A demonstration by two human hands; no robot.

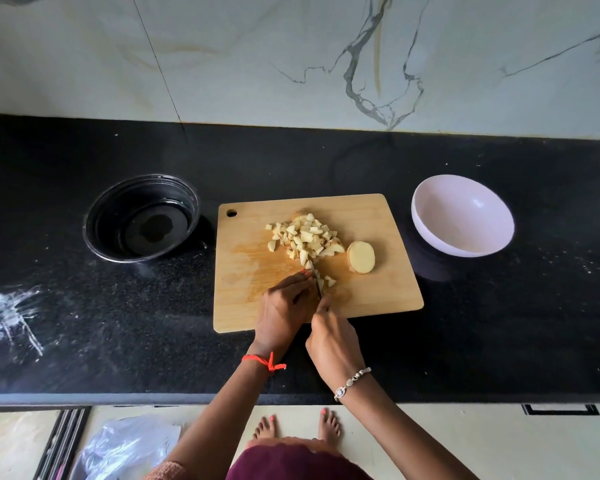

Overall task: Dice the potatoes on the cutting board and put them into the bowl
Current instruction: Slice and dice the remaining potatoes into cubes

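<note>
On the wooden cutting board (378,292), a heap of diced potatoes (305,237) lies near the centre, with an uncut potato half (361,257) at its 4 o'clock. The right hand (333,337) clenches round a knife (316,282), blade pointing to 12 o'clock. The left hand (284,306) sits just beside the blade at its 9 o'clock, fingers bent tips-down; whether they grasp a piece is hidden. The white bowl (463,216) stands at the board's 3 o'clock, a black pan (142,220) at its 9 o'clock.

Knife (316,284) in right hand (333,341) — potato dice (305,237) on cutting board (378,292)
</note>
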